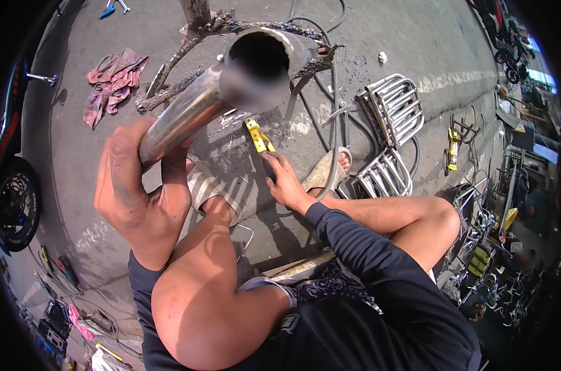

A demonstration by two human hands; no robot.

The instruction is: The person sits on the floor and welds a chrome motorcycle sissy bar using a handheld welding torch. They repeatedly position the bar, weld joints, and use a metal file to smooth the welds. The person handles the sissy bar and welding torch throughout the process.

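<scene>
My left hand [135,191] is closed round the lower end of a bare metal pipe [184,112]. The pipe slants up to a wider, open-mouthed tube section [302,49]; a blurred patch hides where they meet. Beneath and behind it is a rough, crusted metal rod stand [169,93]. My right hand [286,183], lower and to the right, grips a yellow-headed tool [254,131] with a dark handle, whose exact kind I cannot make out. The tool's head points up towards the pipe and appears apart from it.
A stained pink rag [114,80] lies at the left. Grey cables [333,117] run along the ground beside my right foot. Silver tubular racks [401,111] rest to the right, near a yellow packet [453,151]. A motorcycle wheel [19,204] stands at the far left.
</scene>
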